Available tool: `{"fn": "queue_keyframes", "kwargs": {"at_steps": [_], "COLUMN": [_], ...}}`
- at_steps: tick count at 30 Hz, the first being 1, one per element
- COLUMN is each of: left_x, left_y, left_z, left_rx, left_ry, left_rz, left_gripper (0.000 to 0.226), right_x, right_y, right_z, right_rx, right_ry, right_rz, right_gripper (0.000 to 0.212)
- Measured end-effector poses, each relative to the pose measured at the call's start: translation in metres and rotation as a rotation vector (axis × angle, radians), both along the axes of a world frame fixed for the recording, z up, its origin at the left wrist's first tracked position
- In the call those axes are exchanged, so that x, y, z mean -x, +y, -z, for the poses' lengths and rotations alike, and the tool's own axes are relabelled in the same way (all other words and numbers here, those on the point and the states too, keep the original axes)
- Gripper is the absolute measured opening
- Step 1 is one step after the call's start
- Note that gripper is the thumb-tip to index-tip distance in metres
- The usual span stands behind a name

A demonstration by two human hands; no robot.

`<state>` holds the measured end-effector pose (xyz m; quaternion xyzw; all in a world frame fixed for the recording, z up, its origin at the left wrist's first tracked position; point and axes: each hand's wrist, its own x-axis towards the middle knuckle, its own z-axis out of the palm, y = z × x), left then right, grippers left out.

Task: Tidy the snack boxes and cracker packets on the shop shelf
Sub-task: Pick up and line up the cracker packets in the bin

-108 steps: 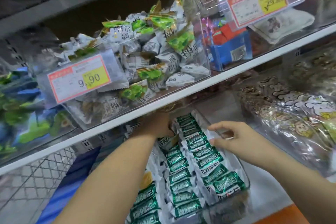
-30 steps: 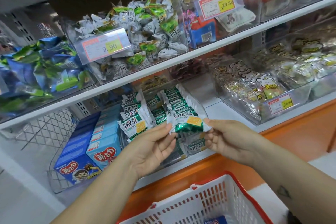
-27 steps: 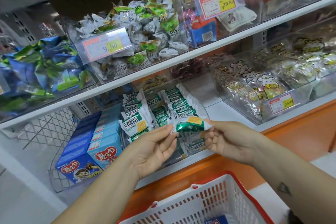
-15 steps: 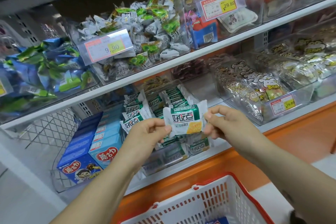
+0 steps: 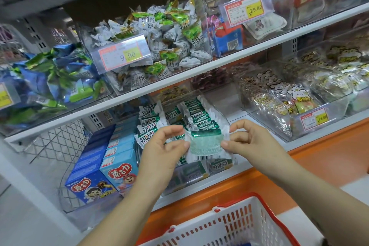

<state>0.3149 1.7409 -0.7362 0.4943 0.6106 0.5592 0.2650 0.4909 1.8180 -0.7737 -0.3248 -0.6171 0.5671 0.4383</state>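
Green cracker pkt [image 5: 205, 145] now flipped barcode-side up, L hand [image 5: 162, 152] & R hand [image 5: 252, 142] pinching its ends.

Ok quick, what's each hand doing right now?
Left hand: pinching the cracker packet by its left edge.
Right hand: pinching the same packet's right edge.

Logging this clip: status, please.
Left hand and right hand pinch green cracker packet by its ends. Held before its clear bin. Nothing in the way.
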Motion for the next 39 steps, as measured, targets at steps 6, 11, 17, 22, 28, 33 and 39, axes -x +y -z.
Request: {"fn": "queue_keyframes", "kwargs": {"at_steps": [6, 11, 17, 22, 28, 33, 39], "left_x": [-0.003, 0.003, 0.006, 0.016, 0.02, 0.02, 0.028], "left_y": [-0.001, -0.003, 0.0, 0.002, 0.02, 0.049, 0.111], "left_z": [0.0, 0.006, 0.009, 0.002, -0.009, -0.007, -0.007], "left_rx": [-0.113, -0.132, -0.076, 0.129, 0.114, 0.076, 0.1], "left_ry": [0.001, 0.057, 0.121, 0.498, 0.692, 0.657, 0.771], "left_rz": [0.07, 0.062, 0.007, 0.17, 0.288, 0.236, 0.017], "left_gripper": [0.03, 0.032, 0.03, 0.041, 0.021, 0.031, 0.032], "right_x": [0.001, 0.0, 0.004, 0.001, 0.005, 0.017, 0.022], "right_y": [-0.002, 0.001, -0.003, 0.0, 0.007, 0.034, 0.103], "right_z": [0.0, 0.0, -0.002, -0.003, -0.012, -0.019, -0.015], "right_rx": [-0.102, -0.141, 0.011, -0.11, -0.353, -0.406, -0.369], "right_ry": [-0.007, -0.019, 0.151, 0.012, -0.047, -0.041, -0.342], "right_rz": [0.024, 0.121, 0.03, 0.067, 0.034, 0.074, 0.196], "right_gripper": [0.008, 0.014, 0.015, 0.018, 0.022, 0.019, 0.03]}}
